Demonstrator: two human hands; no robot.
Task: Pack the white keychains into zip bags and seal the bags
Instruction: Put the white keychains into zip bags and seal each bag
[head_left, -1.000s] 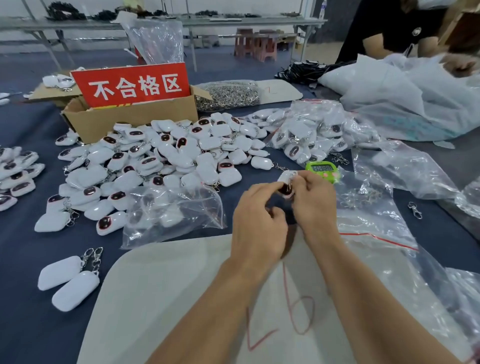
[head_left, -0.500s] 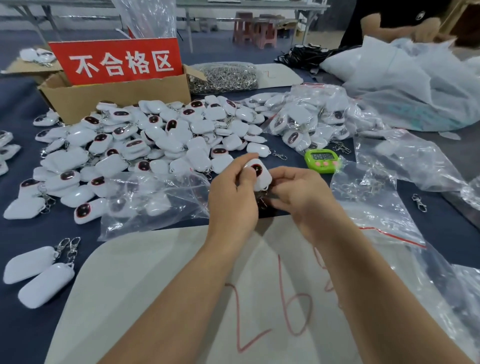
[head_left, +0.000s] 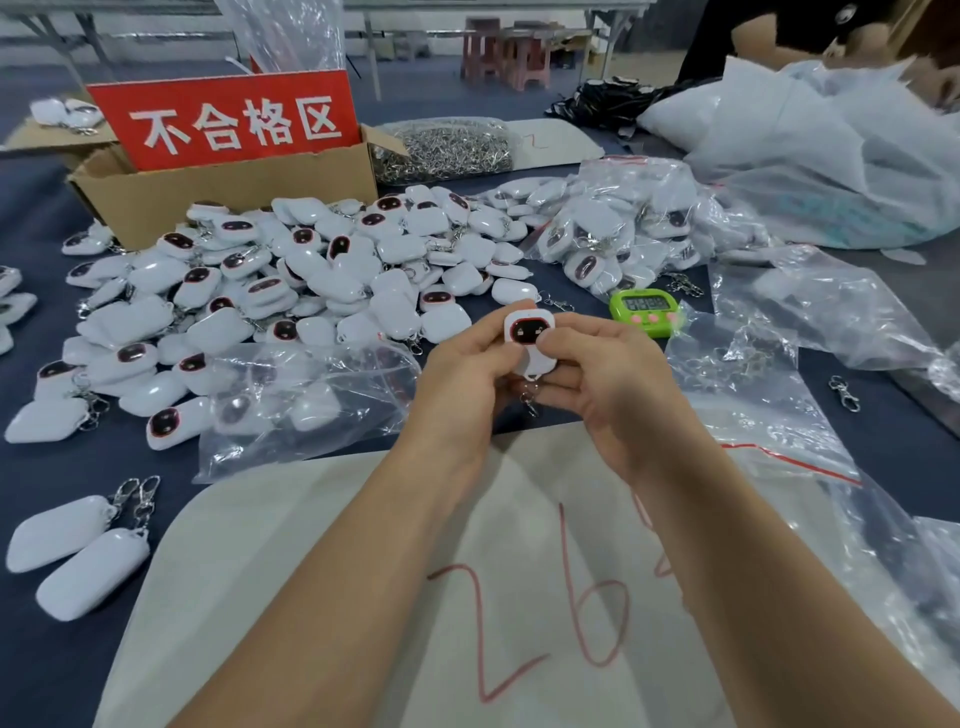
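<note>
Turned upright since the earlier frame, the white keychain (head_left: 529, 333) faces you, pinched between your left hand (head_left: 467, 382) and right hand (head_left: 613, 384), zip bag (head_left: 311, 397) at 9 o'clock.

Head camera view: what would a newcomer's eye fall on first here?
The red sign with white characters, standing in a cardboard box at the back left, jumps out first. In front of it spreads a heap of white keychains. At the centre the left hand and right hand pinch a single keychain, with a green timer just beyond, to the right.
</note>
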